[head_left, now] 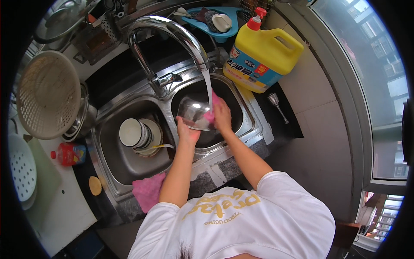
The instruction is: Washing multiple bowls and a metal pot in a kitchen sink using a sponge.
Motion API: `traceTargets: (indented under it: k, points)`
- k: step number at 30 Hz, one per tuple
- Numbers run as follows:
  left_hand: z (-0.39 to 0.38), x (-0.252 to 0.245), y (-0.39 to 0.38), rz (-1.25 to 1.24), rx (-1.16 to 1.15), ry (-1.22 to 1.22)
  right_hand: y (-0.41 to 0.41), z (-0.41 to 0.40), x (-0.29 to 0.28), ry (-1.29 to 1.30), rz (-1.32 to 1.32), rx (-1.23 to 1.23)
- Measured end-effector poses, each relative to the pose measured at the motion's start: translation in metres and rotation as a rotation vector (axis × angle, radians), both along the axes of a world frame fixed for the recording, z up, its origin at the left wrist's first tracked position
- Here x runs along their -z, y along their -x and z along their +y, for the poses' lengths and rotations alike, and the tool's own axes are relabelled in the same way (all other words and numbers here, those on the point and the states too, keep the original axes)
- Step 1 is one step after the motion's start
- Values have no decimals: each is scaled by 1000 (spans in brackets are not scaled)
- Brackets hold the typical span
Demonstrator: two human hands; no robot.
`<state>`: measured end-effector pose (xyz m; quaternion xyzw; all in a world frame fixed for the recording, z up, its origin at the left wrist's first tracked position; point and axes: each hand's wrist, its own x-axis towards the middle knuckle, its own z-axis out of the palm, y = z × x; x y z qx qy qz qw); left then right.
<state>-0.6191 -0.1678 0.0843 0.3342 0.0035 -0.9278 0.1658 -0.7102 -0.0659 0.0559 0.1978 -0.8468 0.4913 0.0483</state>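
Over the right sink basin (237, 97), my left hand (188, 132) grips the near left rim of a clear glass bowl (193, 110). My right hand (223, 115) is at the bowl's right side, shut on a pink cloth (215, 97), part of which shows at the glass. Water runs from the curved chrome faucet (168, 24) onto the cloth and bowl. In the left basin (129, 171), stacked white bowls (130, 132) lie tipped on plates (157, 129), with a yellow-and-white utensil (163, 146) beside them.
A yellow detergent jug (268, 48) with a red pump stands behind the right basin, a small metal jigger-like cup (273, 98) to its right. A second pink cloth (148, 191) drapes over the front edge. Left are a plastic colander (48, 94), metal bowls (84, 113) and a red bottle (69, 154).
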Motion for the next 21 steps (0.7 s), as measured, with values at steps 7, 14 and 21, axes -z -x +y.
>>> traceTargets:
  k: [7,14,21]
  points:
    - [7,-6,4,-481,-42,247,23,9,20,220,-883,-57]
    - [-9,23,25,-524,42,586,-67,-18,-25,-172,150,-182]
    - [-14,-3,15,-660,504,1153,3,-28,-51,-297,300,-491]
